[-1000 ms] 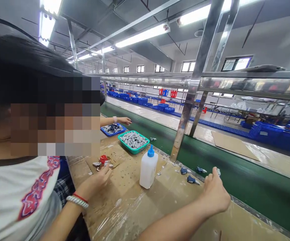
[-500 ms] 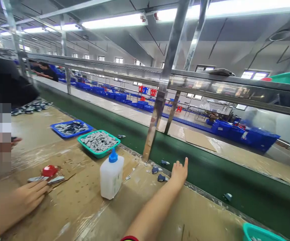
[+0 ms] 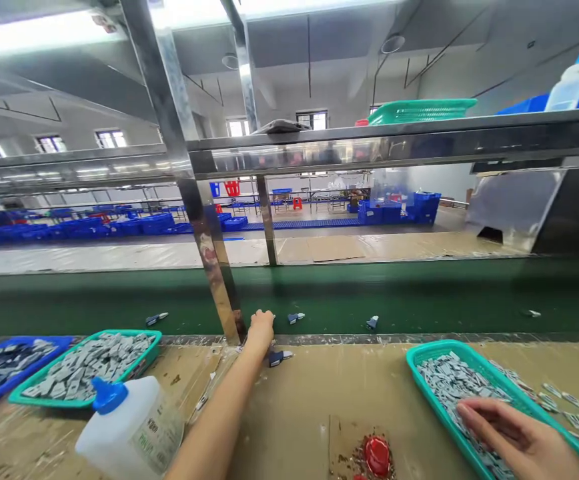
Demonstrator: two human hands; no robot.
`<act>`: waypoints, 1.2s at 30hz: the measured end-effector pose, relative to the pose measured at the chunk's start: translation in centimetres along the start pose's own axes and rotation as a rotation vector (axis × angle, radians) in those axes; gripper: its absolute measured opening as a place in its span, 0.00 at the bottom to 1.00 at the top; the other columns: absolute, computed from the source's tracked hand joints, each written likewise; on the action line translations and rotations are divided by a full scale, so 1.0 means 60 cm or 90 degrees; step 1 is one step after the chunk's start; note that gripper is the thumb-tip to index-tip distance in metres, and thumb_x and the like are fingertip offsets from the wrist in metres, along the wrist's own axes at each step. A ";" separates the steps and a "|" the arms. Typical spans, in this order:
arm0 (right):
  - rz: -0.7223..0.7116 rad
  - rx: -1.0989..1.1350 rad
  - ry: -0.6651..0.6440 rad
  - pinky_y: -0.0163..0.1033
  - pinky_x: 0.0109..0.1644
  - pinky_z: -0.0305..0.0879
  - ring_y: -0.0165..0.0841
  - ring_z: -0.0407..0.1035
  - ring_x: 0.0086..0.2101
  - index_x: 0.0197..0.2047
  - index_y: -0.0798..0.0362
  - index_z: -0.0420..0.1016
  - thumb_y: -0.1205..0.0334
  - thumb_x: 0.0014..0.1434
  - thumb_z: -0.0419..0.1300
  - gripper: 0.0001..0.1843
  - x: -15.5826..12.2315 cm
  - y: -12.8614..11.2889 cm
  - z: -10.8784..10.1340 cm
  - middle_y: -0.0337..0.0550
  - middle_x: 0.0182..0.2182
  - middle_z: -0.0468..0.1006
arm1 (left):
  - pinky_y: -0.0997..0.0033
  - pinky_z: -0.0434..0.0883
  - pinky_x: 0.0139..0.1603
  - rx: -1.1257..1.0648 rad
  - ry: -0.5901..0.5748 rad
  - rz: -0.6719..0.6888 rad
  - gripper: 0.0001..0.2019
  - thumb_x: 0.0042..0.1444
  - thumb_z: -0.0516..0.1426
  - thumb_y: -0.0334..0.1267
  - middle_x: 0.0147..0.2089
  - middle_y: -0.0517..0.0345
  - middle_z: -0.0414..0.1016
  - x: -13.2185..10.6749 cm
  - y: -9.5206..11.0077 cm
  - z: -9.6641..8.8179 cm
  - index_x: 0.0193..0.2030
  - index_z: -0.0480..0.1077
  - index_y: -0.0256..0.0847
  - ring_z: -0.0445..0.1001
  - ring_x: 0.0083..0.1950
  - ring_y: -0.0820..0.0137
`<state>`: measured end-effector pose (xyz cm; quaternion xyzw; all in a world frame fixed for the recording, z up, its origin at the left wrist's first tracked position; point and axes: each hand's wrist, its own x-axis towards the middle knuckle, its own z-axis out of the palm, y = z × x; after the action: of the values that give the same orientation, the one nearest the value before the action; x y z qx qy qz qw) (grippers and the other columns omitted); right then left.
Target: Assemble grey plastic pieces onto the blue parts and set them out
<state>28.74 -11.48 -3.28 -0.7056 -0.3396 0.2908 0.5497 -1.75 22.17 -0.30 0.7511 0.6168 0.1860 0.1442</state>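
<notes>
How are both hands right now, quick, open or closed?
Left hand: fingers curled, at the green belt; can't tell if it holds anything.
Right hand: loosely curled over the grey pieces; can't tell if it's gripping one.

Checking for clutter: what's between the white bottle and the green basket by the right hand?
Head view: the left forearm, then a shiny red object.

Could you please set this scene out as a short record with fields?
Left hand: over the near edge of the green belt; grip unclear
Right hand: at the right teal basket, over grey parts; grip unclear
On belt: small dark-and-light parts, spaced apart
Left side: blue-capped white bottle, left teal basket, blue tray
Bottom centre: red item, nature unclear
</notes>
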 end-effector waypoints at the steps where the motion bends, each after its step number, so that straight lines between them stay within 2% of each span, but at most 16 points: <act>1: 0.003 0.030 -0.016 0.38 0.34 0.75 0.48 0.74 0.36 0.31 0.47 0.82 0.40 0.38 0.68 0.22 -0.006 -0.008 0.008 0.48 0.35 0.80 | 0.53 0.69 0.50 -0.050 0.000 0.000 0.17 0.59 0.56 0.40 0.54 0.48 0.67 -0.001 0.005 -0.002 0.53 0.66 0.37 0.69 0.51 0.61; 4: -0.015 0.087 -0.073 0.36 0.32 0.73 0.43 0.74 0.32 0.33 0.50 0.81 0.43 0.43 0.68 0.20 -0.025 -0.022 0.036 0.48 0.31 0.80 | 0.53 0.69 0.50 -0.241 -0.016 0.010 0.15 0.59 0.56 0.40 0.53 0.49 0.68 -0.016 0.036 -0.002 0.51 0.67 0.37 0.70 0.51 0.62; 6: -0.039 0.106 -0.121 0.35 0.30 0.71 0.39 0.72 0.28 0.33 0.51 0.80 0.45 0.48 0.67 0.18 -0.036 -0.028 0.058 0.47 0.27 0.79 | 0.54 0.70 0.50 -0.397 -0.046 0.019 0.15 0.59 0.56 0.39 0.50 0.49 0.71 -0.046 0.059 0.000 0.51 0.67 0.36 0.71 0.50 0.63; 9: -0.034 0.133 -0.191 0.33 0.29 0.68 0.36 0.71 0.27 0.31 0.54 0.78 0.45 0.50 0.66 0.18 -0.050 -0.035 0.088 0.46 0.25 0.77 | 0.61 0.70 0.53 -0.643 -0.097 0.005 0.16 0.58 0.57 0.37 0.50 0.48 0.74 -0.130 0.078 -0.002 0.51 0.65 0.35 0.73 0.50 0.66; 11: -0.009 0.145 -0.227 0.33 0.29 0.67 0.36 0.71 0.27 0.31 0.55 0.76 0.45 0.50 0.67 0.20 -0.057 -0.037 0.099 0.47 0.26 0.78 | 0.67 0.69 0.54 -0.785 -0.111 -0.034 0.17 0.55 0.60 0.35 0.52 0.47 0.74 -0.203 0.074 -0.007 0.51 0.65 0.37 0.74 0.50 0.69; 14: 0.009 0.144 -0.244 0.33 0.30 0.66 0.35 0.70 0.28 0.32 0.56 0.75 0.45 0.50 0.67 0.20 -0.062 -0.031 0.103 0.48 0.27 0.78 | 0.73 0.71 0.51 -0.938 -0.094 -0.120 0.17 0.51 0.63 0.34 0.50 0.49 0.75 -0.303 0.053 -0.012 0.47 0.67 0.38 0.75 0.46 0.71; 17: 0.003 0.131 -0.241 0.32 0.29 0.64 0.33 0.68 0.27 0.32 0.56 0.74 0.46 0.50 0.67 0.20 -0.060 -0.023 0.104 0.45 0.26 0.77 | 0.78 0.73 0.43 -1.030 -0.056 -0.196 0.14 0.48 0.64 0.31 0.42 0.51 0.77 -0.360 0.037 -0.007 0.42 0.70 0.37 0.76 0.39 0.74; 19: -0.013 0.123 -0.242 0.32 0.29 0.63 0.32 0.67 0.26 0.32 0.56 0.74 0.46 0.50 0.67 0.19 -0.058 -0.023 0.108 0.44 0.25 0.76 | 0.81 0.73 0.39 -1.070 -0.042 -0.221 0.13 0.46 0.65 0.29 0.38 0.53 0.77 -0.373 0.036 -0.001 0.40 0.71 0.36 0.76 0.36 0.76; 22: -0.024 0.121 -0.219 0.32 0.29 0.62 0.31 0.67 0.26 0.31 0.56 0.73 0.47 0.49 0.68 0.20 -0.059 -0.027 0.121 0.43 0.25 0.76 | 0.83 0.73 0.38 -1.105 -0.046 -0.224 0.15 0.43 0.67 0.28 0.38 0.54 0.78 -0.374 0.045 0.004 0.39 0.73 0.35 0.75 0.35 0.77; 26: 0.002 0.124 -0.192 0.32 0.28 0.61 0.30 0.66 0.24 0.31 0.57 0.73 0.46 0.47 0.69 0.21 -0.060 -0.024 0.137 0.45 0.25 0.78 | 0.83 0.73 0.40 -1.111 -0.093 -0.208 0.19 0.40 0.69 0.29 0.40 0.54 0.78 -0.375 0.060 0.006 0.42 0.73 0.34 0.75 0.39 0.76; 30: 0.015 0.105 -0.204 0.32 0.26 0.59 0.30 0.66 0.23 0.30 0.57 0.73 0.45 0.47 0.68 0.22 -0.059 -0.015 0.149 0.47 0.24 0.78 | 0.81 0.72 0.42 -1.088 -0.146 -0.175 0.19 0.41 0.68 0.30 0.44 0.51 0.78 -0.386 0.065 0.009 0.42 0.73 0.34 0.75 0.43 0.73; 36: 0.033 0.092 -0.201 0.31 0.23 0.54 0.29 0.64 0.21 0.29 0.58 0.72 0.43 0.44 0.69 0.24 -0.054 -0.010 0.158 0.46 0.21 0.77 | 0.79 0.70 0.48 -1.036 -0.183 -0.141 0.18 0.42 0.68 0.32 0.45 0.50 0.78 -0.397 0.075 0.017 0.42 0.72 0.35 0.75 0.47 0.71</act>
<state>19.25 -8.50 -4.75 -0.6185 -0.3816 0.4355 0.5312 -1.40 -2.07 -1.64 0.3633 0.3358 0.4609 0.7367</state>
